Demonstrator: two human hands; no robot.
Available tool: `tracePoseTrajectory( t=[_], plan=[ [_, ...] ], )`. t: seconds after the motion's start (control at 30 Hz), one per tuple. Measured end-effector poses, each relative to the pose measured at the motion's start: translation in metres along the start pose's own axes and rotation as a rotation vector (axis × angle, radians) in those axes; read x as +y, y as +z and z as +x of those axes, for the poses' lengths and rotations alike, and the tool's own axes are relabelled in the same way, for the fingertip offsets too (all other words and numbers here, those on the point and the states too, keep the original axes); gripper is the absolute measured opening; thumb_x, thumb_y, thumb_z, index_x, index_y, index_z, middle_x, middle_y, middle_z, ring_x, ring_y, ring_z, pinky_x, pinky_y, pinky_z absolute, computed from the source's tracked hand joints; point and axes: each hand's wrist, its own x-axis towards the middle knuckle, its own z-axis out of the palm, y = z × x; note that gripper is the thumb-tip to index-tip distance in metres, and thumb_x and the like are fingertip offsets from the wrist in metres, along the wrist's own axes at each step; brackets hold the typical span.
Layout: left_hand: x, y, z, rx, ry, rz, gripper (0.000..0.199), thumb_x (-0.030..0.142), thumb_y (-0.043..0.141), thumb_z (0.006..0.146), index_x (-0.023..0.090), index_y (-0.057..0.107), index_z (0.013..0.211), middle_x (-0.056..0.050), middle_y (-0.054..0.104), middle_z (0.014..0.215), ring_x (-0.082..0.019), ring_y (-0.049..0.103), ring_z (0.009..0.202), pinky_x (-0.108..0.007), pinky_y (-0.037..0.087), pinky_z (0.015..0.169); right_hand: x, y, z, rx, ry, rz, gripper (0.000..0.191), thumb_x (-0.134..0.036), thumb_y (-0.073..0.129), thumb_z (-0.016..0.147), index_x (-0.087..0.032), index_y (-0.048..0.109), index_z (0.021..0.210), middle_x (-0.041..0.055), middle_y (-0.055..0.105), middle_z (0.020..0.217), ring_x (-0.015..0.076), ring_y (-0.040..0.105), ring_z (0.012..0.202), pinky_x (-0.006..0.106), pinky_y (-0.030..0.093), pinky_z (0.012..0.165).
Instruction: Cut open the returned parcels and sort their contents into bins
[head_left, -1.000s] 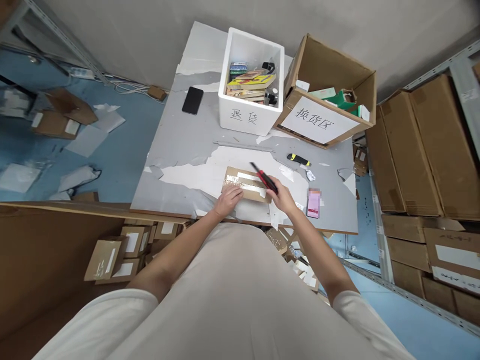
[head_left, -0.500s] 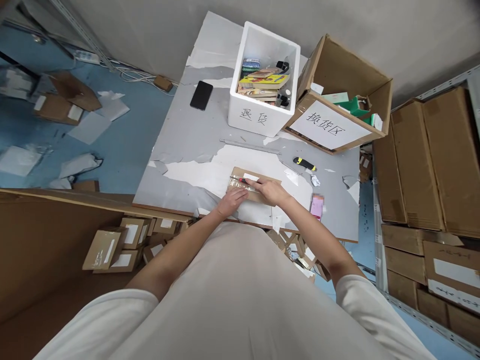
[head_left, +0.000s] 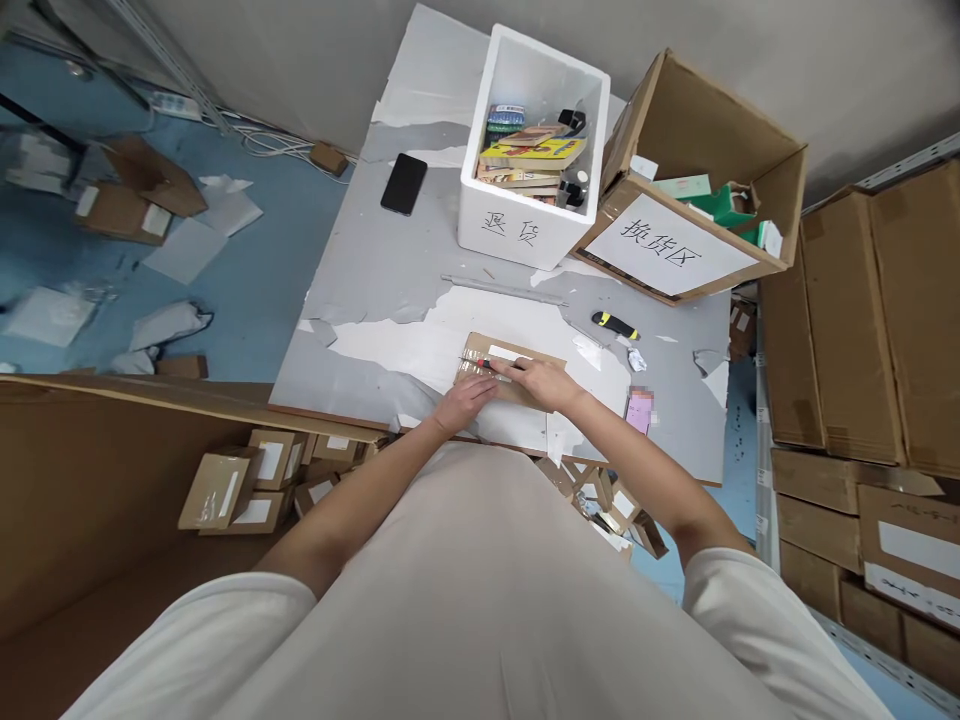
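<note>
A small brown cardboard box (head_left: pixel 529 395) with clear tape and a white label lies on the table in front of me. My right hand (head_left: pixel 541 382) rests over it, fingers closed round a slim red-and-black box cutter (head_left: pixel 484 363). The cutter's thin tip points left along the taped part of the box; whether it cuts in cannot be made out. With fingers stretched out, my left hand (head_left: pixel 465 402) presses on the box's near left side, just below the cutter.
A white foam box (head_left: pixel 510 230) of books and a large carton (head_left: pixel 675 250) stand at the back. A black phone (head_left: pixel 403 184), a yellow-black utility knife (head_left: pixel 615 325) and a pink phone (head_left: pixel 640 410) lie on the torn-covered table (head_left: pixel 352 240). Cartons (head_left: pixel 855 330) fill the right shelf.
The view has shifted slightly. The box cutter's tip stays over the left part of the box, and both hands keep nearly the same place.
</note>
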Motion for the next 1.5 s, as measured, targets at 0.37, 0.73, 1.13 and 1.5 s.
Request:
tracePoseTrajectory(
  t=[0.37, 0.73, 1.13, 1.5],
  plan=[
    [0.002, -0.004, 0.0, -0.052, -0.075, -0.017, 0.026, 0.022, 0.041, 0.096, 0.019, 0.064, 0.109, -0.009, 0.069, 0.112, -0.019, 0.058, 0.118, -0.045, 0.05, 0.099, 0.019, -0.007, -0.056, -0.125, 0.148, -0.103, 0.067, -0.006, 0.033, 0.09, -0.036, 0.023, 0.149, 0.0126, 0.062, 0.112, 0.0229, 0.065, 0.087, 0.029, 0.041, 0.065],
    [0.012, -0.012, 0.01, -0.168, -0.136, 0.032, 0.03, 0.021, 0.038, 0.095, 0.021, 0.063, 0.111, -0.01, 0.068, 0.113, -0.021, 0.058, 0.116, -0.045, 0.048, 0.1, 0.057, 0.038, -0.158, -0.062, 0.3, -0.083, 0.079, 0.003, 0.037, 0.081, -0.038, 0.029, 0.147, 0.0077, 0.064, 0.097, 0.0184, 0.062, 0.076, 0.024, 0.033, 0.053],
    [0.01, -0.053, 0.065, -0.478, -0.124, 0.25, 0.065, 0.044, 0.058, 0.079, 0.016, 0.044, 0.135, -0.018, 0.041, 0.144, -0.035, 0.034, 0.134, -0.052, 0.028, 0.108, 0.004, 0.144, -0.14, 0.558, 0.66, 1.506, 0.07, -0.042, 0.053, 0.085, -0.025, 0.029, 0.149, 0.0059, 0.066, 0.098, 0.0103, 0.05, 0.056, 0.025, 0.048, 0.046],
    [-0.021, -0.038, 0.073, -0.392, -0.169, 0.143, 0.107, 0.059, 0.079, 0.046, 0.014, 0.041, 0.135, -0.022, 0.039, 0.138, -0.045, 0.03, 0.132, -0.058, 0.026, 0.11, -0.01, 0.154, -0.132, 0.647, 0.585, 1.777, 0.07, -0.034, 0.064, 0.079, -0.027, 0.04, 0.144, -0.0011, 0.063, 0.083, 0.006, 0.044, 0.051, 0.019, 0.04, 0.04]
  ],
)
